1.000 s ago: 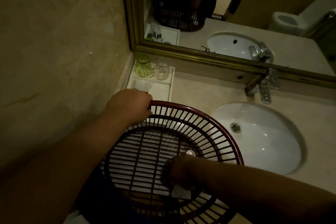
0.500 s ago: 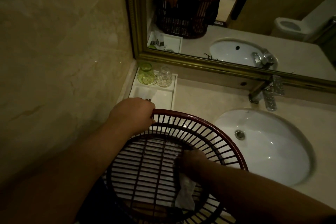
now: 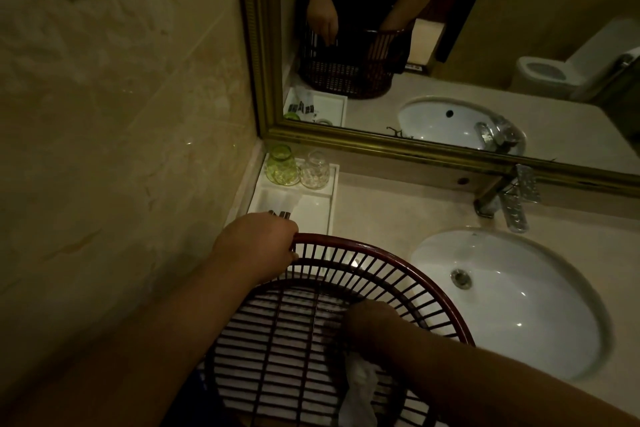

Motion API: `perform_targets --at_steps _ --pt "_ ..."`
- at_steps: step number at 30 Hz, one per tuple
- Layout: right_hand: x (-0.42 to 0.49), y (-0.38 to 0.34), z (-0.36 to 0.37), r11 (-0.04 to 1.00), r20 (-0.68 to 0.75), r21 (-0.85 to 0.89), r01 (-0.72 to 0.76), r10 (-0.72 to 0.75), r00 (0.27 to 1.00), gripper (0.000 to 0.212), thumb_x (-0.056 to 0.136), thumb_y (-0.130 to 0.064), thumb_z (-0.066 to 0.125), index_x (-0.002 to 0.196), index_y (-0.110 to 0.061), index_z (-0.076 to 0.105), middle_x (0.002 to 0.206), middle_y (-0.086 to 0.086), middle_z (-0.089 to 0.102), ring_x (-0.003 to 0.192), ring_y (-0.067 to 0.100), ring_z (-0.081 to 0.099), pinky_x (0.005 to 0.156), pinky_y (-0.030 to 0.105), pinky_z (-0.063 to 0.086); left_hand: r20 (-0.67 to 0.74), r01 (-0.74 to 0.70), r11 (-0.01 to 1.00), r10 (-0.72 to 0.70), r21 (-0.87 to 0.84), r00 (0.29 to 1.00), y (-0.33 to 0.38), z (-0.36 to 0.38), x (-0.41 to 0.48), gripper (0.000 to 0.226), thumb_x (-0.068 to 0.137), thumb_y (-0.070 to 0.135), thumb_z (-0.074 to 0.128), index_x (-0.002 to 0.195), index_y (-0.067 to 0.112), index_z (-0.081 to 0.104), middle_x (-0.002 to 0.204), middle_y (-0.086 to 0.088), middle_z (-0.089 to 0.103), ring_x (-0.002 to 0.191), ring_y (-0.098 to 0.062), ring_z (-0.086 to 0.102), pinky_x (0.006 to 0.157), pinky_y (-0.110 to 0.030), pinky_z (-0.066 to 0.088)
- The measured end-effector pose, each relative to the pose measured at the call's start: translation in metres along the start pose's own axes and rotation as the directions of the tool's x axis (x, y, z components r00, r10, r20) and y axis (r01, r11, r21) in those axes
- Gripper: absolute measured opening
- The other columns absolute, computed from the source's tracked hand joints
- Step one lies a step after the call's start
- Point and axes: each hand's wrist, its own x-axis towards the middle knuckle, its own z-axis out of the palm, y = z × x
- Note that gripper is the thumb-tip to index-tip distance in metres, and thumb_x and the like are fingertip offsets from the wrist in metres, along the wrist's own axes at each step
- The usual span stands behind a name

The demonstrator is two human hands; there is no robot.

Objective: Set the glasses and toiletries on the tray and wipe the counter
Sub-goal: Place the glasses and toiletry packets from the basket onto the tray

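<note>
A white tray (image 3: 313, 215) lies on the counter in the corner by the wall. A green glass (image 3: 281, 165) and a clear glass (image 3: 314, 170) stand upside down at its far end. Small dark toiletry packets (image 3: 280, 214) peek out just past my left hand. My left hand (image 3: 258, 246) grips the rim of a dark red slatted basket (image 3: 388, 255) held over the counter's front edge. My right hand (image 3: 370, 322) reaches down inside the basket, its fingers curled around a white cloth (image 3: 360, 388) that hangs below it.
A white oval sink (image 3: 512, 302) with a chrome tap (image 3: 509, 198) lies to the right of the basket. A gold-framed mirror (image 3: 415, 146) runs along the back wall. Beige counter (image 3: 391, 204) shows between tray and sink. The left wall is close.
My right hand has shifted slightly inside the basket and the white cloth now hangs lower from it. The left hand keeps its grip on the rim. The view has tilted up a little.
</note>
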Motion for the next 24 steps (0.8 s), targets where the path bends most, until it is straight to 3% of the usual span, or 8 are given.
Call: perform_targets --at_steps 3,5,8,12,13,16,20,24 --pt "-0.034 -0.021 -0.033 0.969 -0.09 -0.133 0.207 -0.22 0.971 0.027 0.1 -0.018 0.059 0.126 -0.009 0.064 0.126 0.012 0.063 0.112 0.028 0.063 0.092 0.038 0.053 -0.006 0.002 1.0 -0.002 -0.01 1.0 -0.001 0.001 0.0 0.024 0.086 0.052 0.069 0.09 0.029 0.064 0.083 0.005 0.063 0.07 -0.013 0.053 0.058 -0.029 0.039" --pt "-0.057 -0.031 -0.054 0.931 -0.212 -0.143 0.334 -0.359 0.909 0.022 0.097 -0.019 0.063 0.118 -0.017 0.07 0.113 0.005 0.07 0.102 0.02 0.066 0.085 0.035 0.056 -0.012 0.005 1.0 -0.005 -0.012 1.0 -0.001 0.002 -0.001 0.023 0.085 0.052 0.069 0.09 0.029 0.064 0.082 0.006 0.063 0.069 -0.013 0.05 0.057 -0.029 0.038" --pt "-0.092 -0.035 -0.092 0.867 -0.364 0.12 0.484 -0.415 0.834 0.014 0.094 -0.027 0.069 0.106 -0.031 0.075 0.101 -0.01 0.074 0.09 0.002 0.066 0.081 0.026 0.055 -0.004 0.018 1.0 -0.018 -0.014 1.0 0.0 0.001 -0.001 0.021 0.085 0.051 0.069 0.09 0.031 0.064 0.076 0.008 0.058 0.067 -0.012 0.049 0.056 -0.029 0.036" --pt "-0.113 -0.029 -0.143 0.597 -0.485 0.511 0.619 -0.394 0.781 0.012 0.092 -0.025 0.071 0.102 -0.029 0.077 0.1 -0.001 0.077 0.092 0.02 0.073 0.084 0.035 0.062 0.015 0.052 0.998 -0.051 -0.041 0.999 0.002 -0.001 -0.001 0.021 0.084 0.052 0.067 0.091 0.033 0.067 0.074 0.007 0.058 0.068 -0.014 0.055 0.055 -0.029 0.039" --pt "-0.109 -0.026 -0.153 0.555 -0.517 0.548 0.626 -0.364 0.775 0.011 0.094 -0.021 0.07 0.101 -0.024 0.077 0.1 -0.001 0.078 0.091 0.02 0.074 0.082 0.034 0.062 0.007 0.049 0.998 -0.049 -0.045 0.999 0.002 -0.001 -0.002 0.022 0.084 0.052 0.067 0.093 0.033 0.068 0.078 0.006 0.062 0.071 -0.015 0.058 0.056 -0.029 0.04" --pt "-0.069 -0.016 -0.182 0.588 -0.583 0.57 0.574 -0.203 0.787 0.012 0.096 -0.009 0.066 0.101 -0.018 0.072 0.093 -0.001 0.078 0.081 0.016 0.075 0.072 0.03 0.062 -0.008 0.019 0.999 -0.019 -0.039 1.0 0.001 -0.001 -0.004 0.022 0.086 0.049 0.068 0.096 0.03 0.069 0.089 0.003 0.067 0.081 -0.017 0.063 0.06 -0.028 0.039" --pt "0.017 -0.005 -0.193 0.58 -0.431 0.734 0.352 -0.002 0.902 0.019 0.093 -0.001 0.069 0.108 -0.012 0.064 0.098 0.019 0.074 0.079 0.026 0.076 0.07 0.037 0.064 -0.001 0.015 0.998 -0.016 -0.061 1.0 0.002 0.0 -0.003 0.022 0.089 0.048 0.067 0.099 0.028 0.068 0.09 0.002 0.067 0.08 -0.017 0.062 0.062 -0.029 0.041" --pt "0.106 0.002 -0.179 0.704 -0.336 0.682 0.198 0.062 0.94 0.008 0.091 -0.001 0.072 0.095 -0.007 0.069 0.101 0.02 0.072 0.079 0.025 0.075 0.065 0.032 0.064 -0.03 0.006 0.998 -0.008 -0.056 1.0 0.001 0.005 -0.002 0.022 0.089 0.049 0.065 0.099 0.029 0.066 0.09 0.005 0.065 0.072 -0.013 0.053 0.061 -0.029 0.036"
